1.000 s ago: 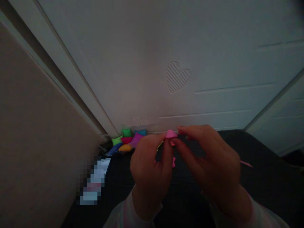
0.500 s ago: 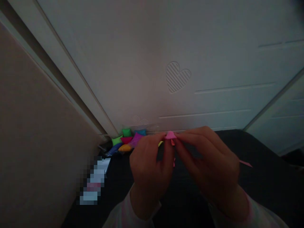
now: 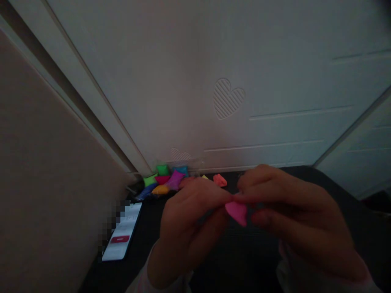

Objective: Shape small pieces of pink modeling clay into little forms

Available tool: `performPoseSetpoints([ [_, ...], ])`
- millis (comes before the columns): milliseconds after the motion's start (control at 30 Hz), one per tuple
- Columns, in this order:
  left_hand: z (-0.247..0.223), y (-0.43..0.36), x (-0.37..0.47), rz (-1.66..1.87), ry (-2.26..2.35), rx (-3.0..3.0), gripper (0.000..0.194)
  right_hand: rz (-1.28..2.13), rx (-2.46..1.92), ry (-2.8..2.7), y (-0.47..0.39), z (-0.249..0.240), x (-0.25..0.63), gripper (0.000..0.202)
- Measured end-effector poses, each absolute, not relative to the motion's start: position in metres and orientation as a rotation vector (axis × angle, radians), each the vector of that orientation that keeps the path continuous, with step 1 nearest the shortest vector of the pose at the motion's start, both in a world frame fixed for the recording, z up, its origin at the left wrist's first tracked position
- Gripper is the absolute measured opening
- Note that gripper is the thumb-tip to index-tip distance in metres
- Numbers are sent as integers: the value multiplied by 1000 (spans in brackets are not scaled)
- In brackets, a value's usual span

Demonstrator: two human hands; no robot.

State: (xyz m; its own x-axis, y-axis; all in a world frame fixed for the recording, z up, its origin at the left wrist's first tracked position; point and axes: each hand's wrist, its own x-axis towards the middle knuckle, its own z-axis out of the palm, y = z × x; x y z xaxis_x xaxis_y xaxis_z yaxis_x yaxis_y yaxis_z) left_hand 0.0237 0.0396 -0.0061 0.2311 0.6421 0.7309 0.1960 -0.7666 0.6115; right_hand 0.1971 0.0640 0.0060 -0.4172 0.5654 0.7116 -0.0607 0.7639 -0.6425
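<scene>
Phone [image 3: 122, 234] laid on table [image 3: 238, 260] at far left. Coloured packets [image 3: 175, 180] heaped next. Left hand [image 3: 229, 205] bunched in pinch; coral piece [image 3: 219, 180] seen behind. Pink piece [image 3: 237, 211] held above table by left fingertips, top edge touched by right hand's [image 3: 247, 207] forefinger, right thumb parted.

Readable text: none | phone screen [image 3: 122, 228]: print too blurred

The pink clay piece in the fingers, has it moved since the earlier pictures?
Yes. Judged against the big striped heart, the pink clay piece has shifted lower and somewhat right in the view.
</scene>
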Motion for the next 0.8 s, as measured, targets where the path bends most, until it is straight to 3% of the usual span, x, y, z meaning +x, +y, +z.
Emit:
performPoseSetpoints([
  [300,-8,39,23,1560,871,1898,20,708,-363,-1831,64,5,192,9],
  [433,-10,35,30,1697,840,1707,13,542,-395,-1794,62,2,188,15],
  [800,-6,32,49,1645,868,1185,11,224,-434,-1793,61,-2,186,30],
])
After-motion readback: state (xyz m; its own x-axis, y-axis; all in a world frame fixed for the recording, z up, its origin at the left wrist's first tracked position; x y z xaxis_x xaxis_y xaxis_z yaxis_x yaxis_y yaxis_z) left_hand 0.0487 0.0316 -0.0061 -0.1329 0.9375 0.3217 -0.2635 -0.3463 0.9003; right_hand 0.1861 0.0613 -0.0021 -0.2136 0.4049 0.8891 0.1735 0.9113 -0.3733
